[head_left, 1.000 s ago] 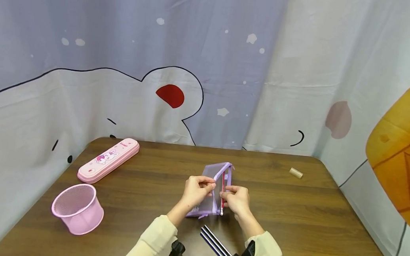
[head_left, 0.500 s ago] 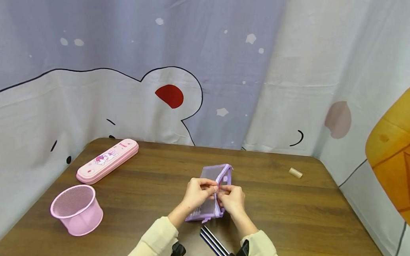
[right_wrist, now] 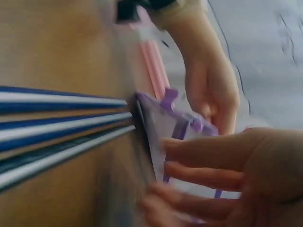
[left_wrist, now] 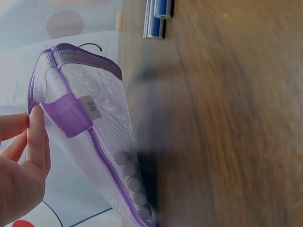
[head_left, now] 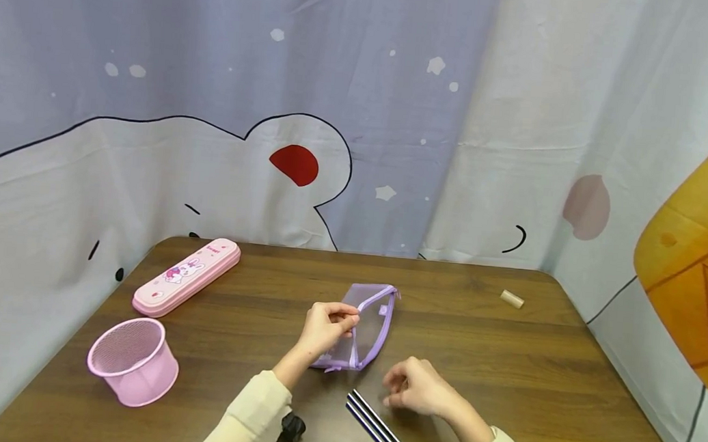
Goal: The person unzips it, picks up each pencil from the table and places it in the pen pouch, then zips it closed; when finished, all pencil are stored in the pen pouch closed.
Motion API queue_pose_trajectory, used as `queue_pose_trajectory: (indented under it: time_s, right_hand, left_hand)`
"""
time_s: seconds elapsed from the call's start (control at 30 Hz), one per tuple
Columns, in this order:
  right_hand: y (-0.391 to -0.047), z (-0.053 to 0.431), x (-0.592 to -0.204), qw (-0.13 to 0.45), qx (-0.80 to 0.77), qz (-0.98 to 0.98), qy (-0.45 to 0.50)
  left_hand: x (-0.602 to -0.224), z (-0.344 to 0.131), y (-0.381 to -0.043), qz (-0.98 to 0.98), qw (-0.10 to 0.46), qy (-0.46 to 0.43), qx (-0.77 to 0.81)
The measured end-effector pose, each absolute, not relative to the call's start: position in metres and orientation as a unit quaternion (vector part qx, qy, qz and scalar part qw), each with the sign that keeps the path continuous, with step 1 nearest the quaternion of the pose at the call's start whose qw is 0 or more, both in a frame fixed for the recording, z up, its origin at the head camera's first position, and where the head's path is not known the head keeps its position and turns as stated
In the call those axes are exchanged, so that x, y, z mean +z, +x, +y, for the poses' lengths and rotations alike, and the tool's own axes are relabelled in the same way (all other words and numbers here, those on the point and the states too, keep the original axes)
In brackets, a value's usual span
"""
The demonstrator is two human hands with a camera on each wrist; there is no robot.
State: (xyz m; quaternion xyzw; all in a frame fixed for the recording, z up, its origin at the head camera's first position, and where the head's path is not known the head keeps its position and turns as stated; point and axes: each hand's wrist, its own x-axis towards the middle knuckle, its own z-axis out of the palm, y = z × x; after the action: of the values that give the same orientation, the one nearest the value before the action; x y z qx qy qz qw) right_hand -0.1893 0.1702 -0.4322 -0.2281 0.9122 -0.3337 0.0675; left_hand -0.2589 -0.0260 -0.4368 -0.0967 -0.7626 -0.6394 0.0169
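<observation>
A purple-trimmed mesh zip pouch (head_left: pixel 372 328) stands on the table in the head view. My left hand (head_left: pixel 320 329) pinches the pouch's zip edge between thumb and fingers. Several round ends (left_wrist: pixel 133 182) show through the mesh near its bottom in the left wrist view. My right hand (head_left: pixel 419 388) hovers apart from the pouch, fingers loosely bent and holding nothing. Just left of it on the table lie striped pencils (head_left: pixel 381 430), side by side. In the right wrist view two are blue and white, and one is dark and white (right_wrist: pixel 66 153).
A pink pencil case (head_left: pixel 186 276) with a rabbit picture lies at the back left of the wooden table (head_left: pixel 563 400). In front of it stands a pink mesh pen cup (head_left: pixel 143 370). A small beige cylinder (head_left: pixel 511 299) lies at the back right.
A red pencil, held by my right hand at the pouch opening, went inside and out of sight. That hand then left the pouch toward the near right. My left hand shifted slightly left with the pouch.
</observation>
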Motion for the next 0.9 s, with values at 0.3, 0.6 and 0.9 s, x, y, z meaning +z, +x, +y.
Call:
queue_pose_trajectory:
  time_s: [0.3,0.6,0.9]
  right_hand:
    - [-0.132,0.179,-0.431,0.089,-0.198,0.936,-0.278]
    - [-0.119,0.184,-0.443,0.095,-0.259,0.930,-0.242]
    - [-0.127,0.192,-0.450,0.143,-0.357,0.895,-0.225]
  left_hand:
    - [-0.411,-0.030,-0.240,-0.770,0.032,-0.109,-0.628]
    - [-0.412,-0.031,-0.239,-0.771,0.029,-0.104,-0.627]
    - [-0.413,-0.029,-0.238,-0.776,0.029,-0.109,-0.620]
